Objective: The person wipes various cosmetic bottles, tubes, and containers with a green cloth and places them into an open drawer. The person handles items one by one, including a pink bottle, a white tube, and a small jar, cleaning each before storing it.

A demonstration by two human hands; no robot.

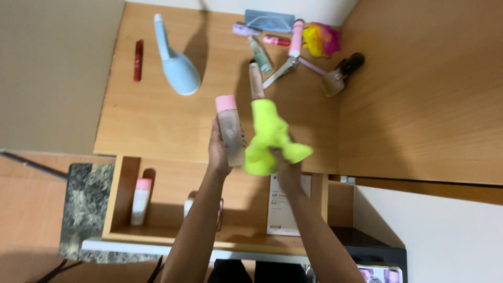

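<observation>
Your left hand has its grip clamped on one pink-capped bottle, held above the desk near its front edge. Just right of the bottle, your right hand grips one yellow-green cloth. Left of the bottle the desk lies open up to one blue hairdryer. Behind the bottle, small tubes crowd the back wall.

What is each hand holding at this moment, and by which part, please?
Left hand grips the pink-capped bottle around its lower body; right hand clutches the yellow-green cloth near its lower end.
</observation>
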